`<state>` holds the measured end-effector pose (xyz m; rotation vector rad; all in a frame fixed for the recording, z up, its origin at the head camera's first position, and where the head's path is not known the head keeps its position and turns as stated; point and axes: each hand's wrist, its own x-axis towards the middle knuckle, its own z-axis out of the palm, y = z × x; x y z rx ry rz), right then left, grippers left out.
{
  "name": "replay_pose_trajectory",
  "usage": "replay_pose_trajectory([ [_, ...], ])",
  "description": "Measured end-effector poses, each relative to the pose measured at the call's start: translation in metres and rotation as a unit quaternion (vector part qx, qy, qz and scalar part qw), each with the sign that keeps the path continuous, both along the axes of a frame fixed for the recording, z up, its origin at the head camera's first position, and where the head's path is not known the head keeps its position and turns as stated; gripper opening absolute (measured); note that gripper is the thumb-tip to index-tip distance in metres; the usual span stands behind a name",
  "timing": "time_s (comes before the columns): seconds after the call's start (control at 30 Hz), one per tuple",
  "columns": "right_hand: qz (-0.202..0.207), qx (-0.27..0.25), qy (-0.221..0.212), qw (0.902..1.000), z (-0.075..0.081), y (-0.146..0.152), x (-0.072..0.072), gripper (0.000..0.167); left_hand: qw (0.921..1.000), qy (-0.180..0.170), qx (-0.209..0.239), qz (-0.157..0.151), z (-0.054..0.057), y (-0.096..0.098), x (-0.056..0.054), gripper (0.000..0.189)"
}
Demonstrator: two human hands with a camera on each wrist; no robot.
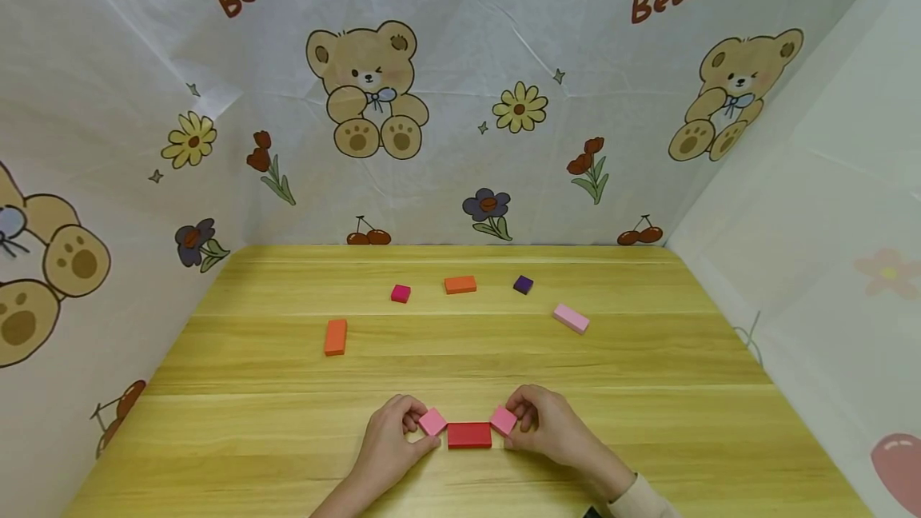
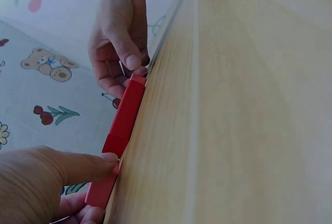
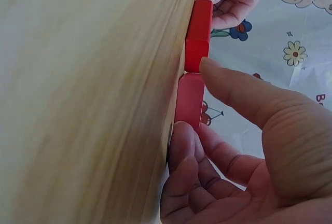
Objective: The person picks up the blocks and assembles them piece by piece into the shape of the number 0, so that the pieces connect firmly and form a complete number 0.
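A red rectangular block (image 1: 469, 436) lies flat near the table's front edge. At its left end, a pink square block (image 1: 432, 422) sits turned on a slant, and my left hand (image 1: 392, 438) pinches it between thumb and fingers. A second pink square block (image 1: 504, 420) slants at the red block's right end. My right hand (image 1: 550, 428) holds that one, thumb at its near side and fingers at its far side. Both pink blocks have a corner right at the red block's ends. In the right wrist view, the held pink block (image 3: 190, 97) stands close beside the red block (image 3: 198, 32).
Farther back, several blocks lie in a loose arc on the wooden table (image 1: 237, 422): an orange one (image 1: 336, 337), a small magenta one (image 1: 400, 293), another orange one (image 1: 460, 284), a dark purple one (image 1: 523, 284) and a light pink one (image 1: 572, 318). Bear-printed cloth (image 1: 446, 38) surrounds the table.
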<state>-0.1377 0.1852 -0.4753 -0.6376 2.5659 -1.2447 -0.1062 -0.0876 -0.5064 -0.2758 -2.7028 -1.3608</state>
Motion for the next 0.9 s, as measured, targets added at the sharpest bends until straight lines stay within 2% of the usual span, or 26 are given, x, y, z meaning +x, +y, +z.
replay_pose_trajectory([
  [0.17, -0.007, -0.011, -0.022, 0.9997, 0.002, 0.003, 0.001, 0.040, 1.0000, -0.006, 0.001, 0.002, 0.000, 0.001, -0.001, 0.035],
  [0.47, -0.027, -0.039, -0.016, 0.9987, 0.010, 0.006, -0.003, 0.044, 0.9999, -0.014, 0.002, 0.002, -0.001, 0.001, -0.001, 0.034],
  [0.7, -0.050, -0.050, 0.010, 0.9975, 0.018, 0.007, -0.014, 0.045, 1.0000, -0.007, 0.000, 0.001, -0.001, 0.001, -0.001, 0.034],
  [0.9, -0.098, -0.077, 0.022, 0.9920, 0.028, 0.010, -0.030, 0.043, 1.0000, -0.009, -0.001, 0.003, 0.000, 0.001, -0.001, 0.035],
])
